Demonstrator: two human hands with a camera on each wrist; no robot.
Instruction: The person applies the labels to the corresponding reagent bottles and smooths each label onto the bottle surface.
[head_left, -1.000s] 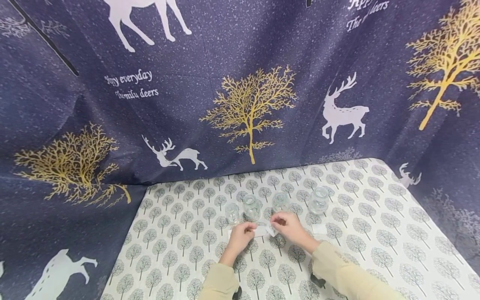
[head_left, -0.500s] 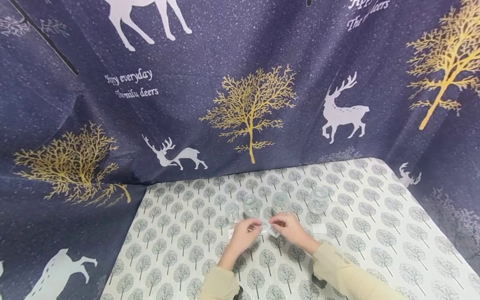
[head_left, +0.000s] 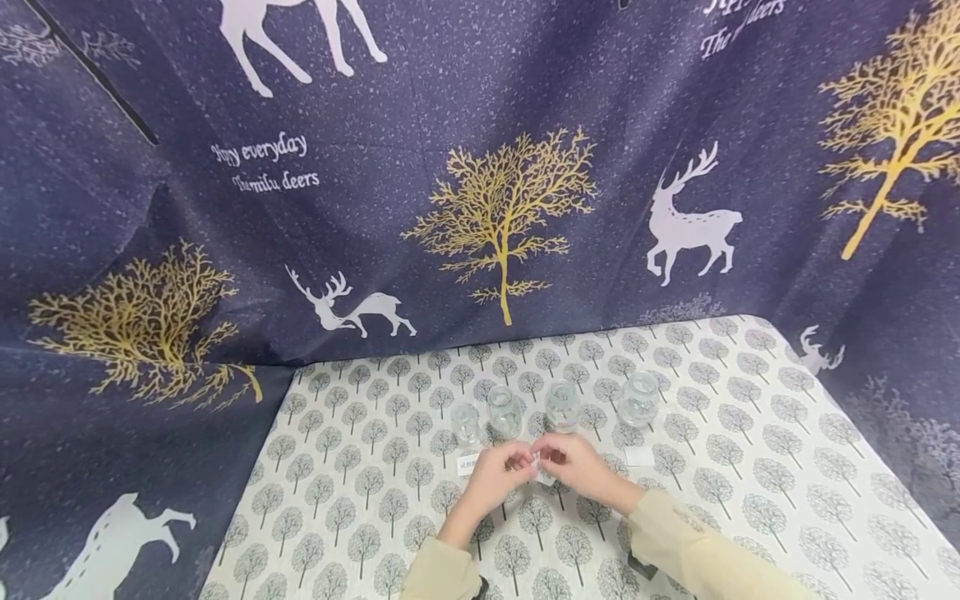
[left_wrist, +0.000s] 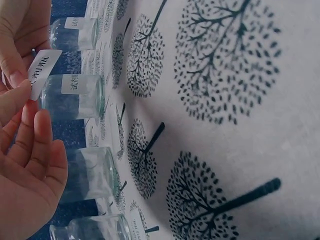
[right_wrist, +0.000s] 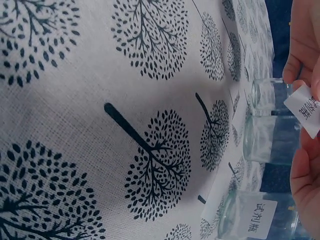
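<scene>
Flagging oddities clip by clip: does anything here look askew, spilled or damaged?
Nothing stands out. Four glass jars stand upright on the tablecloth, with no visible spill or breakage. The label between the left hand and right hand is tilted, but that seems normal while handled.

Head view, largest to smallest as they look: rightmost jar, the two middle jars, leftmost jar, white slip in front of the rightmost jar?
Rightmost jar
Second jar from left and third jar from left: too alike to rank
Leftmost jar
White slip
</scene>
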